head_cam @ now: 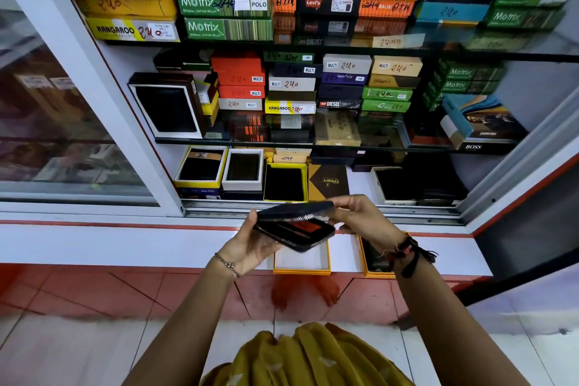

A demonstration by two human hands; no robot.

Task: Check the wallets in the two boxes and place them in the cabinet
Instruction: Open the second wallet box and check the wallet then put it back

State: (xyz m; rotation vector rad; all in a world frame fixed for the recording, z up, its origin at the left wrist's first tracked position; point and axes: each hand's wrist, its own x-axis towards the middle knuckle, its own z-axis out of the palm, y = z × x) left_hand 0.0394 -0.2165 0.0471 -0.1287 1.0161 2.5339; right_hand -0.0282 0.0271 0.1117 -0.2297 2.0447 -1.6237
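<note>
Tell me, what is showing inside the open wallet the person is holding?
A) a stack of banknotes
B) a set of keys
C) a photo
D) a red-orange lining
D: the wallet, held open between the left hand and the right hand, shows a red-orange panel inside and nothing else I can make out.

— Where are the arms?

— Both forearms come up from 6 o'clock, bare, converging toward the centre.

— The left hand (250, 244)?

— Palm turned up and tilted toward 3 o'clock, fingers curled in a grasp; a thin chain bracelet at the wrist.

— And the right hand (360, 216)?

— Just beside it at 3 o'clock, slightly higher, fingers pinching toward 9 o'clock; dark tasselled thread bands on its wrist.
</note>
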